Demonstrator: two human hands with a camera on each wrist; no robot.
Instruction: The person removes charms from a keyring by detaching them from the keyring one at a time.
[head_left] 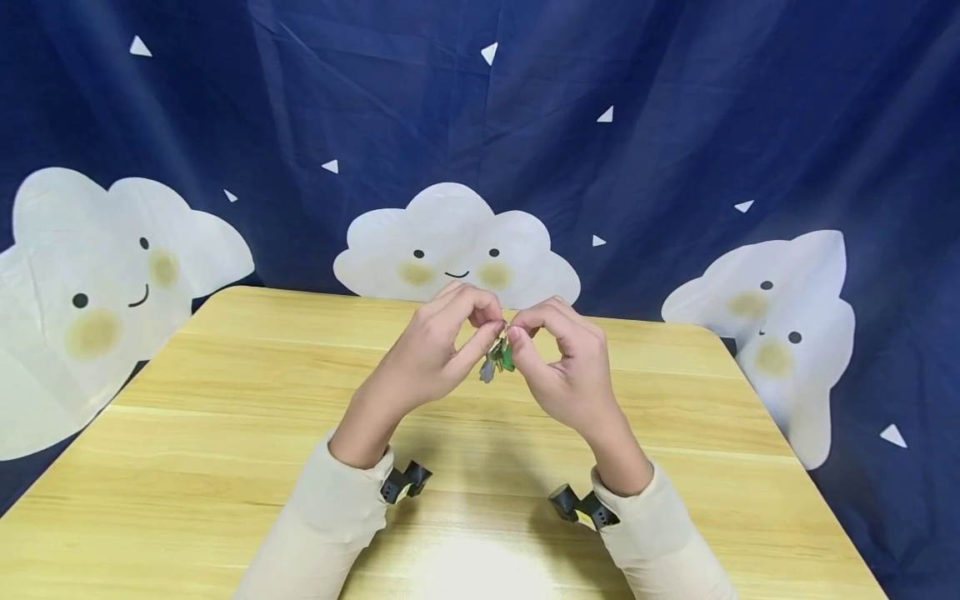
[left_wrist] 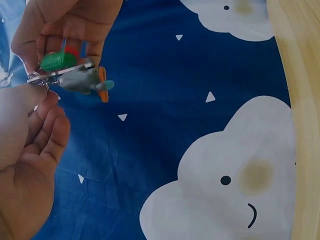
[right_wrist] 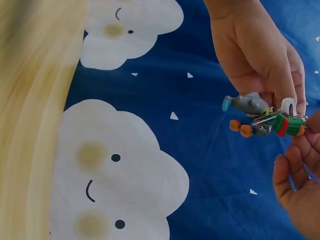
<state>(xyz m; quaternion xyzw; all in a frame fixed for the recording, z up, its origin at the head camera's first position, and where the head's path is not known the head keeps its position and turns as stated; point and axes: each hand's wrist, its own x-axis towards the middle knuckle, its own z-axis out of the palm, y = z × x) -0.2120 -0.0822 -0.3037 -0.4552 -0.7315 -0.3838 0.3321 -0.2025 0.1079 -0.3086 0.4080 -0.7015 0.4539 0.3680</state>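
Both hands meet above the far middle of the table around a small bunch of keychain charms. My left hand pinches the top of the bunch between thumb and index finger. From the other side, my right hand pinches the metal ring at the same spot. Below the fingertips dangle a grey figure charm and a green charm. A flat silvery metal piece hangs among them in the right wrist view, its kind unclear. Fingertips partly hide the ring.
The light wooden table lies under both forearms. Behind it hangs a dark blue curtain with white clouds and triangles. Black wrist cameras are strapped over the pale sleeves.
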